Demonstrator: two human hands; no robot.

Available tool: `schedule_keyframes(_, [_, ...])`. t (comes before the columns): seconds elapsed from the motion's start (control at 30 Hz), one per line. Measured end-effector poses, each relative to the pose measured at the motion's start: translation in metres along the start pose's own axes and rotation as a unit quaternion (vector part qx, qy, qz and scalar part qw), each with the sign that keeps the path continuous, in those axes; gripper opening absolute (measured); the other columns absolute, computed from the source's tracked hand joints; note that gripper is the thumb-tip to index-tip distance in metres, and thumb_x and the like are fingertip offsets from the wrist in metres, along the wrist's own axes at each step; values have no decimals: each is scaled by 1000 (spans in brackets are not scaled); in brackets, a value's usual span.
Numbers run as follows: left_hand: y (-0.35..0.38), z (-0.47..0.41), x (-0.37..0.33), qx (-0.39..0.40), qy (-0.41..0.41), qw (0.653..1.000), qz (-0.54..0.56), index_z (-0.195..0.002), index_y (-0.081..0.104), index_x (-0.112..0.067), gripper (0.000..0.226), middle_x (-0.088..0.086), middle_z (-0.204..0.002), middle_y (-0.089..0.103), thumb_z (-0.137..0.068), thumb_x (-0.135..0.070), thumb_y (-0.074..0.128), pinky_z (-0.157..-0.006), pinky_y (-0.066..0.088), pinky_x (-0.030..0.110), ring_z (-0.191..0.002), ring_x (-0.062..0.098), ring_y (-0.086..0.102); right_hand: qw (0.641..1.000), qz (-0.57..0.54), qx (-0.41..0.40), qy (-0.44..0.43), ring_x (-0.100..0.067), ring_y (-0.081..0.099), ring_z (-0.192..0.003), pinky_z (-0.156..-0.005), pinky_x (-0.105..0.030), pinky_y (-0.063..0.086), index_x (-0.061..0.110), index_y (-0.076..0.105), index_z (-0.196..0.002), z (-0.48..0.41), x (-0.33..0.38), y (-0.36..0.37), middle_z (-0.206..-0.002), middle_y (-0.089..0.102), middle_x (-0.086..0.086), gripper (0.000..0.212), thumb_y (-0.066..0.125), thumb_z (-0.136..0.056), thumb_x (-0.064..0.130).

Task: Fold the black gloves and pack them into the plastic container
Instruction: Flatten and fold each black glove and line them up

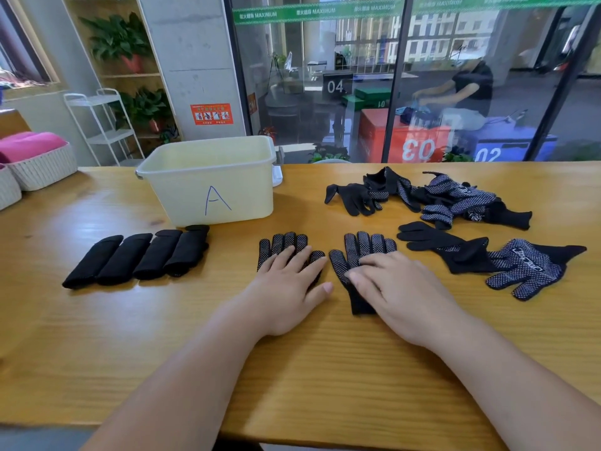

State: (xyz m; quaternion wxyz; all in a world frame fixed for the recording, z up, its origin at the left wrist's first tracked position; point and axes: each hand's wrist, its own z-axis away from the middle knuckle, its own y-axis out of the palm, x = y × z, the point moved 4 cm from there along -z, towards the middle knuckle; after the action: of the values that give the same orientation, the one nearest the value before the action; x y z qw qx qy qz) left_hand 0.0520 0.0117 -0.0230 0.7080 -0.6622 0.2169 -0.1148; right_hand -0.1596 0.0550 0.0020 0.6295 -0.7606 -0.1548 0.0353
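Both arms show bare all the way to the fingertips. The left forearm enters at seven o'clock, thick and smooth, narrowing a little at the wrist before the broad, rounded left hand. The right forearm enters at five o'clock, much the same in build, and ends in the right hand, which has a wide, plain back. The fingers are fairly short and full. On the left thumb a short, trimmed thumbnail shows; the right fingertips are a little blurred.
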Motion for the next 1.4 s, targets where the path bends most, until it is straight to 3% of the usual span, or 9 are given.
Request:
schedule_keyframes(0.1, [-14, -1, 0, -104, -11, 993, 57, -162, 38, -42, 56, -11, -172, 29, -111, -60, 25, -129, 20, 46, -160, 20, 18, 993, -12, -110, 29, -10, 45, -126, -94, -33, 50, 35, 72, -130, -9, -4, -9, -133, 61, 17, 55, 27, -107, 56])
schedule_keyframes(0.2, [-11, -10, 3, -103, -43, 993, 39, -167, 27, -39, 60, -5, -177, 16, -111, -60, 24, -132, 13, 47, -164, 21, 8, 997, 18, 11, 68, -22, 11, -162, -128, -44, 26, 29, 31, -166, -27, -7, 12, -175, 18, 1, 76, 23, -103, 72])
schedule_keyframes(0.27, [0, -17, 5, -32, -57, 998, 7, -170, 11, -37, 70, -1, -180, -1, -108, -68, 17, -133, 3, 50, -165, 24, -7, 991, 37, 104, 75, -24, -9, -164, -133, -49, 6, 28, 7, -170, -35, -6, 27, -178, -8, 1, 93, 11, -96, 84])
schedule_keyframes(0.43, [6, -23, 6, -5, -69, 997, -28, -171, -2, -34, 80, 0, -179, -10, -104, -74, 12, -133, -1, 52, -165, 27, -13, 990, 14, 129, 58, -19, -16, -163, -133, -50, 0, 34, -3, -170, -36, -7, 33, -177, -15, 9, 96, 1, -90, 88])
schedule_keyframes(0.83, [0, -13, 14, 24, -117, 993, -22, -170, -7, -32, 88, 0, -178, -14, -99, -81, 11, -133, -5, 50, -164, 27, -18, 987, 20, 125, 104, -21, -15, -163, -133, -48, -2, 31, -3, -170, -33, -10, 33, -177, -15, 2, 80, 8, -103, 74])
schedule_keyframes(1.03, [-13, 0, 18, -105, -78, 991, 42, -171, 13, -32, 78, -8, -179, 4, -105, -72, 24, -134, 7, 48, -165, 17, -5, 995, -13, 64, 77, -13, -12, -163, -133, -42, 0, 33, 4, -170, -20, -8, 22, -177, -9, 10, 80, 5, -101, 74])
schedule_keyframes(1.23, [-6, 1, 20, -20, -32, 999, 30, -172, 8, -30, 81, -9, -179, -3, -106, -70, 33, -134, -3, 41, -164, 12, -11, 993, -28, 90, 65, -12, -11, -163, -133, -42, 0, 32, 4, -170, -17, -4, 30, -178, -7, 10, 77, 11, -104, 71])
schedule_keyframes(1.33, [-15, 1, 21, -108, -16, 992, 65, -167, 30, -31, 75, -9, -175, 21, -103, -69, 45, -133, 15, 43, -162, 14, 8, 992, -107, 49, 43, -7, -7, -162, -133, -40, 8, 34, 16, -169, -20, -4, 19, -177, 3, 14, 72, 19, -106, 68])
schedule_keyframes(1.4, [-28, 8, 23, -174, 18, 980, 99, -143, 58, -36, 53, -16, -147, 50, -99, -65, 59, -116, 37, 36, -140, 12, 38, 990, -138, 5, 16, -4, 12, -159, -128, -41, 27, 40, 41, -161, -15, -6, 5, -169, 26, 21, 57, 31, -108, 60])
